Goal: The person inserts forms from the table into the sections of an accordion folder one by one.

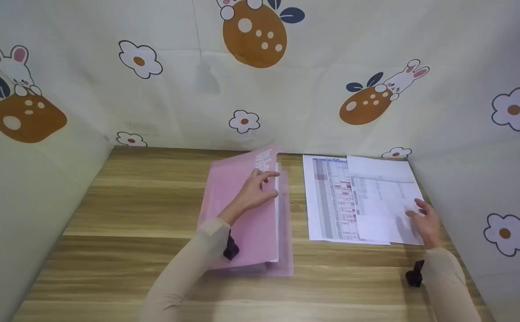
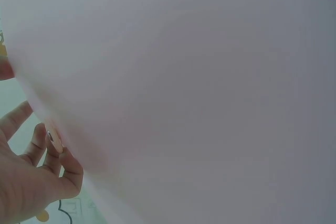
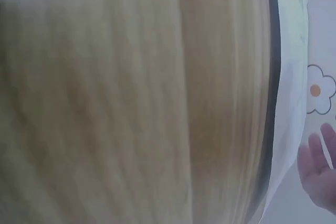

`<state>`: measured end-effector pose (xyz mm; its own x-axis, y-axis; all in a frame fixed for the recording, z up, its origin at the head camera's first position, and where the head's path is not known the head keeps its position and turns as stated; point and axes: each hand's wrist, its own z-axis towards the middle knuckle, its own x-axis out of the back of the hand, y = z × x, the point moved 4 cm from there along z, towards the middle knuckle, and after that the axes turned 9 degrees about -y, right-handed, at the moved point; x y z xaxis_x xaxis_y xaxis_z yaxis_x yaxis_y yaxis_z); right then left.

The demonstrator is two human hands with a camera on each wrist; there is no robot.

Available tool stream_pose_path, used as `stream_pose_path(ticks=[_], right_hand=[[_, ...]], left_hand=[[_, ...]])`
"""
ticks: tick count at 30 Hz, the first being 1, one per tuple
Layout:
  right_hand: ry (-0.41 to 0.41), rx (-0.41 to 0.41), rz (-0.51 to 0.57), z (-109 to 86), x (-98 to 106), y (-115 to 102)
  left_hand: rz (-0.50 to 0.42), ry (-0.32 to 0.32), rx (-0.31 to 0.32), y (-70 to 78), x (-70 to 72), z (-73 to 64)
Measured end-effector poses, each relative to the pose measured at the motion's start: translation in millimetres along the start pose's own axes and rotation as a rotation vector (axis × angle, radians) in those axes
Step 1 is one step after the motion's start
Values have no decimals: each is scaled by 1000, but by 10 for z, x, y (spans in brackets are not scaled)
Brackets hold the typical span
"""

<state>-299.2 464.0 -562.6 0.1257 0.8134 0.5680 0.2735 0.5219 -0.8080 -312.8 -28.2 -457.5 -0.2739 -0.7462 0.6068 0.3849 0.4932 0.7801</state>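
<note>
A pink folder (image 1: 237,214) lies on the table with its front cover raised along the right edge, white sheets showing beneath. My left hand (image 1: 253,192) reaches across that cover, its fingertips holding the free edge. In the left wrist view the pale cover (image 2: 199,98) fills most of the picture, and the left hand (image 2: 37,171) has bent fingers at its edge. My right hand (image 1: 427,221) hovers at the right side of some printed papers (image 1: 380,201), fingers loosely bent and apart. The right wrist view catches the right hand (image 3: 320,177) beside a white sheet (image 3: 291,77).
The wood-grain table (image 1: 130,201) extends left of the folder and in front of it. Patterned cloth walls (image 1: 175,103) with rabbits and flowers stand along the back and both sides. The right hand is close to the right wall.
</note>
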Motion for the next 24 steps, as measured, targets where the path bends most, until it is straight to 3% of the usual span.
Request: stream_pose_path(ticks=[4,9,12,24], right_hand=[[-20,-32,19,-224,56,-226],[-28,19,-57,-384,102,-413],[-48,33,-86,-402,115,-417],[-73,-39,-167,-399,148,-314]], left_hand=[[-3,-2,3,1,2,2],[-3,-2,14,2,5,-2],[-2,0,14,6,5,-3],[4,7,-10,2,9,-1]])
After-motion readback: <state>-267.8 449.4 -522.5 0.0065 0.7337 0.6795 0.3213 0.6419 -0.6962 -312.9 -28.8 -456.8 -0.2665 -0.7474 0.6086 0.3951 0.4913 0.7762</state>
